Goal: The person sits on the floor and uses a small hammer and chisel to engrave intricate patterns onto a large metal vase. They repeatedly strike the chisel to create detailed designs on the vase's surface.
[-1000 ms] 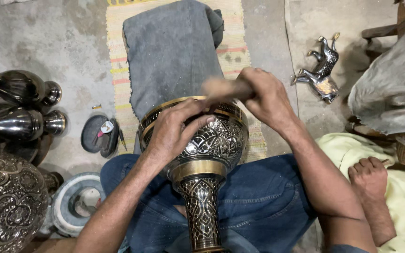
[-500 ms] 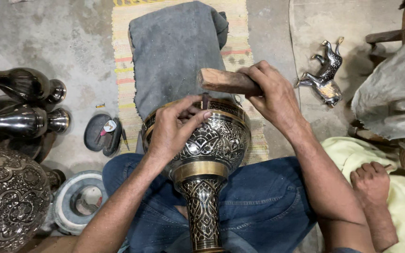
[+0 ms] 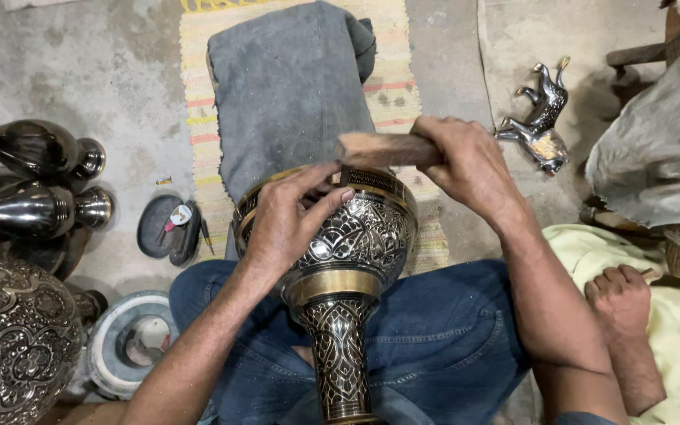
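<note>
Gripping wood block (image 3: 383, 149) w/ right hand (image 3: 466, 161).

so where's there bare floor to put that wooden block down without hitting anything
Bare concrete floor lies at upper left, bordered by the striped woven mat and the dark metal vases. Another bare strip runs between the mat and the small metal horse figure. The left edge is crowded with vases, a black round case and a white ring.
</note>
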